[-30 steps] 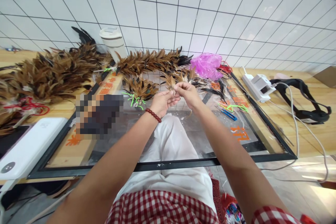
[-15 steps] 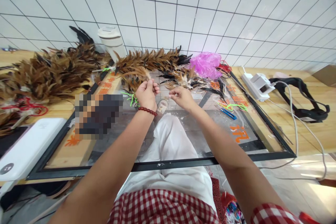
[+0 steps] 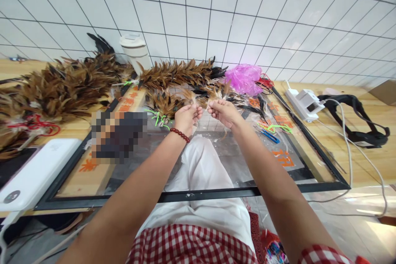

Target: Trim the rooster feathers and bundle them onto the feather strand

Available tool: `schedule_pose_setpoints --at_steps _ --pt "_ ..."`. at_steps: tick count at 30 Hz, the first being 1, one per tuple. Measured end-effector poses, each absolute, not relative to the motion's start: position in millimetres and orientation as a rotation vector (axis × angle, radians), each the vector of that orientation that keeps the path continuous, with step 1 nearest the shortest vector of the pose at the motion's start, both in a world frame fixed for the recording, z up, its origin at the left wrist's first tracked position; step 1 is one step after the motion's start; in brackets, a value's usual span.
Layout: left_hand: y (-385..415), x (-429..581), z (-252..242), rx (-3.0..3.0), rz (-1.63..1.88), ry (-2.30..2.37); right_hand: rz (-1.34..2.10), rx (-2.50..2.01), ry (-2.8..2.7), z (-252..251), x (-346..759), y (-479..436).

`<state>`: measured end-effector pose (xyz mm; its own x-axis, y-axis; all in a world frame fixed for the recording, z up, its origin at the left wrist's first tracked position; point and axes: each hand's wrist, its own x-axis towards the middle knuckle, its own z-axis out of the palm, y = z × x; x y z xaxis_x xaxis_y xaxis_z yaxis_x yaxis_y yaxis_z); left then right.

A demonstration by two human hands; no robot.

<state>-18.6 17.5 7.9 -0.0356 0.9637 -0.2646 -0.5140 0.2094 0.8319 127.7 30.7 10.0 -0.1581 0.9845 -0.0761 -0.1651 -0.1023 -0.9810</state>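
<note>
Above a clear glass panel framed in black (image 3: 213, 194) on a pale wooden counter (image 3: 368, 167), a person's left hand (image 3: 186, 118), wearing a dark-red beaded bracelet (image 3: 180, 135), pinches a small light-brown feather (image 3: 189, 97) between its fingers, the tip pointing toward the far side. Just to its right, the right hand (image 3: 224, 113) presses its fingertips together, though whether they grip anything is too small to tell. A brown feather bundle tied with neon-green string (image 3: 165, 105) lies left of the hands, while a crumpled pink plastic bag (image 3: 243, 79) sits at far right.
</note>
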Motion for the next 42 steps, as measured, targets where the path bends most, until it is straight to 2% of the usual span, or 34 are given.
schedule_pose_setpoints --at_steps 6,11,13,19,24,30,37,42 --pt "13 -17 10 0.611 1.144 0.960 1.121 -0.978 -1.417 2 115 29" --pt "13 -17 8 0.727 1.050 0.899 0.885 -1.084 -1.550 -6 114 35" --pt "15 -19 7 0.781 1.134 0.909 0.730 -1.144 -1.639 -9 117 39" --pt "31 -31 14 0.670 1.703 0.998 0.192 -1.401 -2.237 -16 109 36" --pt "33 -35 17 0.603 1.770 1.011 -0.099 -1.478 -2.486 -2 113 24" --pt "32 -31 11 0.608 1.721 1.030 -0.004 -1.633 -2.098 9 141 29" --pt "28 -22 5 0.677 1.669 1.052 0.318 -1.896 -2.124 8 146 30" --pt "26 -14 -9 0.889 1.405 1.109 0.228 -1.775 -2.222 1 136 30"
